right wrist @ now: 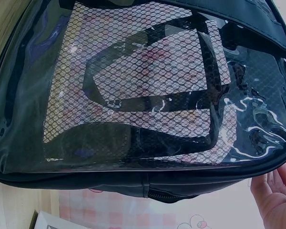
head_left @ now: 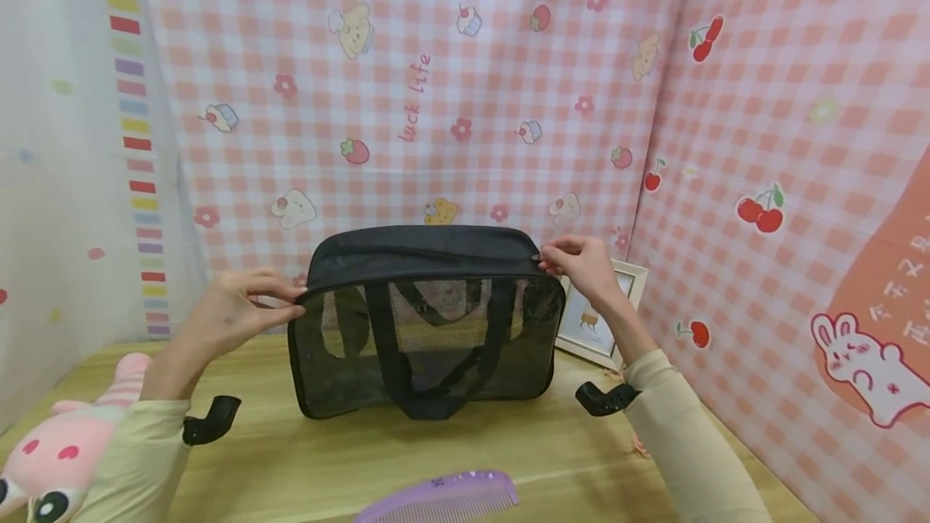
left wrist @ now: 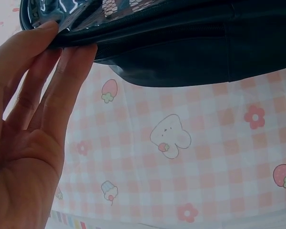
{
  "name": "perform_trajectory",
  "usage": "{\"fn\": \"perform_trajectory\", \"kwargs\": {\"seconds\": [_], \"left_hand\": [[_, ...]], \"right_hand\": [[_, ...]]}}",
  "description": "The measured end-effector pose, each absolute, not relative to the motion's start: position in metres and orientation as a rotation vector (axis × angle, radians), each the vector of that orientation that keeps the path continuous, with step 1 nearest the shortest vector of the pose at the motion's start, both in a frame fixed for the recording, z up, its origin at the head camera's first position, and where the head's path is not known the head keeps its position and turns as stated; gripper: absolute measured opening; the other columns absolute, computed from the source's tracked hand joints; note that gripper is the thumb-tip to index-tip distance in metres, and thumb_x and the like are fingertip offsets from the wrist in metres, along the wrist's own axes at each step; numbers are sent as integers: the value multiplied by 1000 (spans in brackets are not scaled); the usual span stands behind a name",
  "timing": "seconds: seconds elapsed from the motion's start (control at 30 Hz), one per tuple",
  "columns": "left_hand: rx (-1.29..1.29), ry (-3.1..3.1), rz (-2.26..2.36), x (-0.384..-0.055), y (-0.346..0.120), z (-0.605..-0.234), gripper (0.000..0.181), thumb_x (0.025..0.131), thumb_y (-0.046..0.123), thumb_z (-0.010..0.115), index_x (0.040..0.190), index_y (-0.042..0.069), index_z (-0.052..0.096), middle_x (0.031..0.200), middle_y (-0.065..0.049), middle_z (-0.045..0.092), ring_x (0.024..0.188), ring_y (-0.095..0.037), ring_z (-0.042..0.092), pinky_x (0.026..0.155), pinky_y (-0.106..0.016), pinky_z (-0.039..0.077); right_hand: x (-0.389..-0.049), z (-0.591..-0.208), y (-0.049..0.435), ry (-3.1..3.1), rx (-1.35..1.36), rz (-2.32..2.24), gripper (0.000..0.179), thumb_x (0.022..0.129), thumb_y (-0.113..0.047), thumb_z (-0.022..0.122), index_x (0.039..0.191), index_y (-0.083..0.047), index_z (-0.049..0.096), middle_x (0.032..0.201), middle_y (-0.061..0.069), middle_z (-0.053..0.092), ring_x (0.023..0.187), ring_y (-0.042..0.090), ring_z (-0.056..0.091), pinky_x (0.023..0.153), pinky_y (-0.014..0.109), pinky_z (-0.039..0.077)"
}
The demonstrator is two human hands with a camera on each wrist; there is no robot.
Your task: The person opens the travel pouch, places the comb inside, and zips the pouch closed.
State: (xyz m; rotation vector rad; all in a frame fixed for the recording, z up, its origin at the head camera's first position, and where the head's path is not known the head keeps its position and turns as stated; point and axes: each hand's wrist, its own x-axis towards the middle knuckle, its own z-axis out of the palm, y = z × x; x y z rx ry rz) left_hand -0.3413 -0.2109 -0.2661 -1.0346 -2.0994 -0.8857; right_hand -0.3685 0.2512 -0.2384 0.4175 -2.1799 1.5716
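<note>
A black toiletry bag with see-through sides and dark strap handles stands upright on the table. My left hand pinches the seam at its upper left corner between thumb and fingers, as the left wrist view also shows. At the upper right corner, my right hand pinches the small zipper pull. The zipper runs along the top panel, and some of its teeth show in the right wrist view. That view looks at the clear side; the right hand itself is out of it.
A purple comb lies on the wooden table near the front edge. Behind the bag's right end leans a picture frame. A pink plush toy sits at the left by my sleeve. Checked cloth hangs behind.
</note>
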Motion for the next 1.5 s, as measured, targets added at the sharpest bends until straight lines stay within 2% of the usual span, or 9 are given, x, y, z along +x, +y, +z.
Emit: {"fn": "perform_trajectory", "kwargs": {"seconds": [0.27,0.5,0.6,0.87,1.17,1.37,1.5], "left_hand": [[-1035,-2113,-893,-339,-213,-267,20,72,-5,79,89,4,77,85,-2,69,75,-3,62,56,-19,53],[-1017,-2140,-910,-339,-211,-264,18,73,-3,79,89,5,77,86,-2,69,76,-2,62,57,-20,53],[-1036,-2130,-927,-339,-211,-264,18,73,-4,79,89,5,77,86,-3,69,76,-3,62,57,-20,53],[-1070,-2101,-910,-342,-212,-265,22,71,-9,78,89,4,77,84,0,68,73,-4,62,56,-21,54],[-1057,-2126,-936,-340,-213,-263,19,74,-4,79,90,6,77,86,0,68,77,-5,62,56,-22,54],[-1055,-2126,-927,-341,-211,-263,20,74,-4,79,90,8,78,85,2,68,75,-5,61,55,-23,53],[-1073,-2103,-938,-343,-212,-264,21,72,-8,78,88,6,77,82,2,67,74,-5,62,55,-22,54]], "right_hand": [[-367,-230,245,-2253,411,1536,29,93,-9,61,108,16,62,91,23,67,71,12,66,68,31,56],[-364,-223,242,-2273,406,1474,24,93,-8,61,104,14,64,84,20,68,67,13,66,56,24,53],[-363,-219,241,-2289,401,1475,23,93,-6,60,104,14,64,83,19,68,66,14,66,55,24,53],[-361,-209,238,-2373,415,1330,21,93,-8,60,102,10,67,82,17,69,75,29,68,58,28,55],[-365,-195,234,-2465,462,1243,20,93,-6,60,100,12,67,81,19,69,71,26,68,62,28,56],[-362,-183,234,-2555,496,1152,19,93,-5,60,99,11,67,80,18,68,78,35,67,65,29,56],[-361,-177,230,-2595,532,1092,19,94,-6,60,99,9,69,81,15,70,81,36,67,66,29,56]]}}
